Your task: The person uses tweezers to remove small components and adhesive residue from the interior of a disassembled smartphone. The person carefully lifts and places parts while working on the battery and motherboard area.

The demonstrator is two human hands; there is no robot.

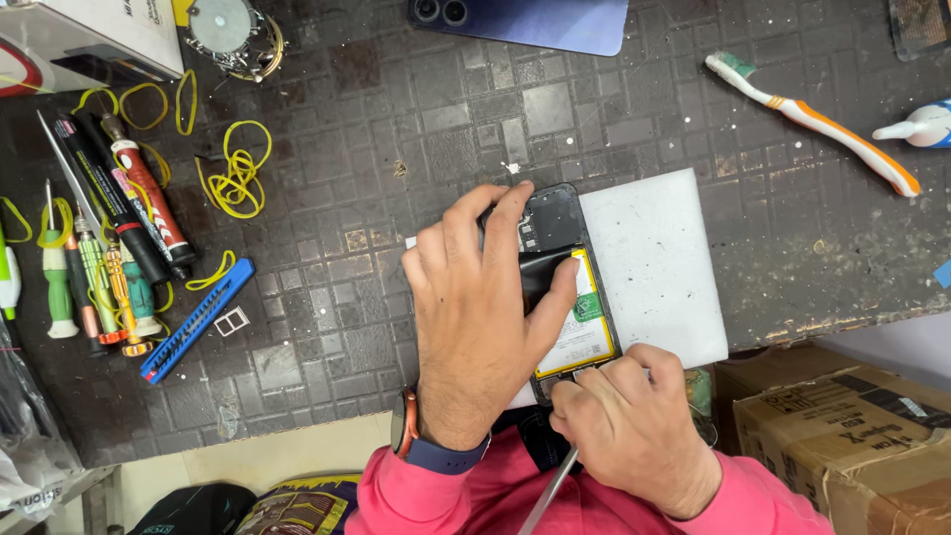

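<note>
- Opened black smartphone with its back cover off (560, 223): lies at the centre of the view on a white rectangular foam pad (654, 263), the pad on a dark tiled counter (396, 129).
- Yellow-and-green battery pack (584, 322): seated in the phone's lower half, part-covered by the thumb.
- Left hand (475, 317): pressed flat over the phone's left side, fingers curled on its top edge at 12 o'clock and thumb on the black shield; clamped on the phone.
- Right hand (634, 421): at 6 o'clock of the phone, fingers closed around a thin metal pry tool (550, 490), its shaft running down toward 7 o'clock.
- Handling note: the work appears to be prying at the bottom edge; best done with the left hand bearing down steadily, the tool kept shallow and clear of the battery pack, which could be punctured.
- At 9 o'clock: a row of small screwdrivers with coloured handles (94, 282), a blue plastic strip tool (198, 319), loose yellow rubber bands (236, 170).
- At 2 o'clock: orange-and-white toothbrush (812, 119). At 12 o'clock: a second dark blue phone (535, 20), cut off by the frame.
- Hidden: the tool's tip, under the right fingers; the phone's left edge and bottom end; whether the tip is in the seam cannot be told.
</note>
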